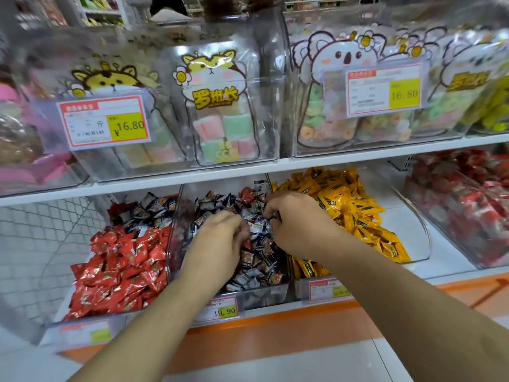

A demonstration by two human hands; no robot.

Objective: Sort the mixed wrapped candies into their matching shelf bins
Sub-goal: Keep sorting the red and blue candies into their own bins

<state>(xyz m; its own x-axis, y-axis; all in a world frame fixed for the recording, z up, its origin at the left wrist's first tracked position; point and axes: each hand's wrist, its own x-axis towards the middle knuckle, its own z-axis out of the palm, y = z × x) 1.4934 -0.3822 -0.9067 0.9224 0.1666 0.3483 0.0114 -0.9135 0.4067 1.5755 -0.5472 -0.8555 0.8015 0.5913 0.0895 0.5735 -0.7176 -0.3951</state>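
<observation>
Reaching: both bare hands are down in the middle clear bin (176, 216) on the lower shelf, over the dark-wrapped candies (261, 257).
Left hand: the left hand (220, 235) lies knuckles-up on the pile, fingers curled down among the wrappers; whether they pinch any one candy I cannot tell, since the fingertips are hidden.
Right hand: the right hand (292, 219) has its fingers bent tight and gripping a small clutch of dark wrappers at the fingertips, near the divider to the yellow bin.
Mixed candies: a few red pieces (246, 194) sit among the dark ones at the back of the middle bin; the pile is too dense to count.
Lower bins: four in view, holding red candies (121, 266), the dark mix, yellow candies (355, 205), and more red wrappers (465, 199) at far right.
Stray dark candies: a heap of them (154, 208) lies behind the red ones in the left bin.
Upper shelf: clear bins hold cartoon-printed bags of pastel sweets (220, 117).
Price tags: two large ones above, each reading 16.80 (106, 125) (385, 91); three smaller ones below, one reading 19.90 (224, 310).
</observation>
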